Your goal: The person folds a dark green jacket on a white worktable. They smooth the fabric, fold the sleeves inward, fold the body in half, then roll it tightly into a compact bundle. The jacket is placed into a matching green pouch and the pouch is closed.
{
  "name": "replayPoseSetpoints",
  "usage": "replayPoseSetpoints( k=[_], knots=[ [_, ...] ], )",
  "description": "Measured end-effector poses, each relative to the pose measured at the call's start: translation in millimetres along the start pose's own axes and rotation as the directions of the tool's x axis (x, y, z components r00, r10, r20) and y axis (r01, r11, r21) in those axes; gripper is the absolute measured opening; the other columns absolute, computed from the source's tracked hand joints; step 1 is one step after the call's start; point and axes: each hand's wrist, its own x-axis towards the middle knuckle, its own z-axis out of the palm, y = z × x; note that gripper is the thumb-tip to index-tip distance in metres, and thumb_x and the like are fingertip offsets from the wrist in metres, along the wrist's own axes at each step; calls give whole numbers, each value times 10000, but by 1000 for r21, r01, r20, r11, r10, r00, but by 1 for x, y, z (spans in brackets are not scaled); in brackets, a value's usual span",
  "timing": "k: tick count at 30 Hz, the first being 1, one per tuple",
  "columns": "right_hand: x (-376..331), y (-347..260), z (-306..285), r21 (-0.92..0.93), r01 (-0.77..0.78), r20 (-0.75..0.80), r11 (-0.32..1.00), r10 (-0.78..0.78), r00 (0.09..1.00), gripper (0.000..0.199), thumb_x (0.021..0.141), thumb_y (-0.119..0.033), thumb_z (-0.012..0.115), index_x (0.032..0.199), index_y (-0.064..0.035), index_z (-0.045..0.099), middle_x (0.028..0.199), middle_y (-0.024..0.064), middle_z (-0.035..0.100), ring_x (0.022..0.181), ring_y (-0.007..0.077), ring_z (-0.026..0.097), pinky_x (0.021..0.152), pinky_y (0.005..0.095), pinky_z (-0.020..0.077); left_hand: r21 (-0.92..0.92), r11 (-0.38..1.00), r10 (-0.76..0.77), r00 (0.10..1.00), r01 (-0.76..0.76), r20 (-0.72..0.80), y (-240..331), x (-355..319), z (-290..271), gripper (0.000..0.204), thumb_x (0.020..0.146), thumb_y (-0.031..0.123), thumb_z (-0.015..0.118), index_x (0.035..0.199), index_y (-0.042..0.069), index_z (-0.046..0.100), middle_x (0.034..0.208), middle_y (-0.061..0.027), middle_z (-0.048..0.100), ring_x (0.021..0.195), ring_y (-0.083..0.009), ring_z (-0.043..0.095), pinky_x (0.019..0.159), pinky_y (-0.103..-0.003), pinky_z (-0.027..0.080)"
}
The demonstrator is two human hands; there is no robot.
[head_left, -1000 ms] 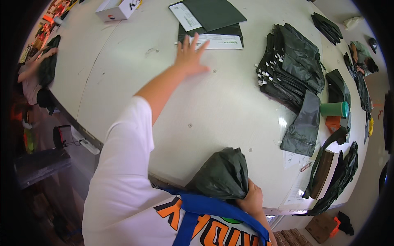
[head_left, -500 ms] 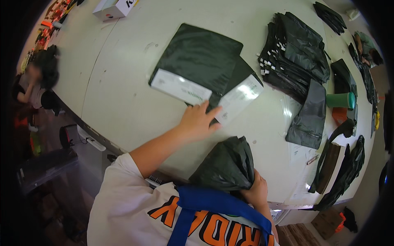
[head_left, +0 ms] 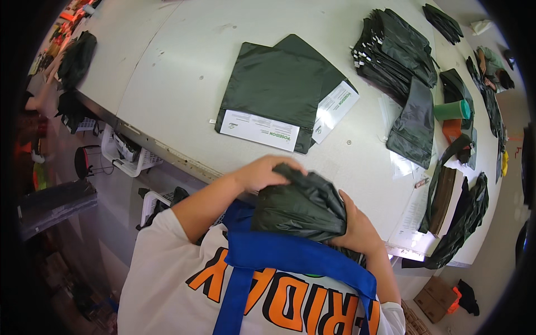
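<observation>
A crumpled dark green plastic bag (head_left: 301, 204) sits against my chest at the table's near edge. My left hand (head_left: 259, 173) presses on its upper left side and my right hand (head_left: 357, 226) grips its right side. Just beyond the hands, two flat dark green mailer bags (head_left: 276, 89) with white label strips lie overlapped on the white table (head_left: 167, 72). A blue strap (head_left: 296, 257) crosses my white shirt under the bag.
A stack of dark mailer bags (head_left: 393, 56) lies at the far right, with a green cup (head_left: 452, 110) and more dark bags (head_left: 463, 218) along the right edge. White baskets (head_left: 131, 156) stand under the table at left. Another person (head_left: 491, 64) works far right.
My left hand pulled the flat mailer bags toward me across the table, then left them and came back onto the crumpled bag that my right hand holds.
</observation>
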Motion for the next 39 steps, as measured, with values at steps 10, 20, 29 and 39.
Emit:
replayPoseSetpoints(
  k=[10, 20, 29, 39],
  knots=[
    [-21, 22, 28, 76, -210, -32, 975, 213, 977, 665, 593, -211, 780, 1169, -8, 517, 939, 232, 651, 908, 386, 623, 796, 402, 485, 685, 483, 408, 552, 546, -727, -35, 19, -111, 842, 733, 251, 753, 1392, 33, 276, 1379, -191, 379, 1265, -327, 378, 1035, -433, 326],
    [-28, 14, 30, 180, -294, -169, 939, 324, 931, 627, 572, -127, 779, 1135, 24, 548, 978, 197, 662, 928, 297, 640, 842, 349, 471, 258, 904, 38, 537, 342, -843, -44, -15, -105, 845, 732, -7, 643, 1434, 152, 199, 992, -148, 586, 888, -277, 600, 799, -369, 486],
    [-14, 21, 36, 421, -206, -204, 883, 314, 927, 549, 587, -89, 738, 1083, 64, 556, 963, 171, 660, 874, 233, 622, 835, 320, 465, 299, 911, 119, 513, 284, -850, -80, -62, -41, 844, 702, -6, 695, 1428, 150, 292, 1309, -184, 480, 1134, -269, 513, 949, -335, 417],
    [-14, 28, 37, 379, -224, -159, 898, 301, 940, 568, 581, -116, 752, 1087, 61, 562, 972, 192, 661, 899, 269, 632, 841, 333, 464, 760, 136, 589, 565, 636, -578, -65, -88, -23, 597, 747, 213, 706, 1300, 170, 487, 1030, -129, 562, 991, -286, 545, 824, -388, 463]
  ],
)
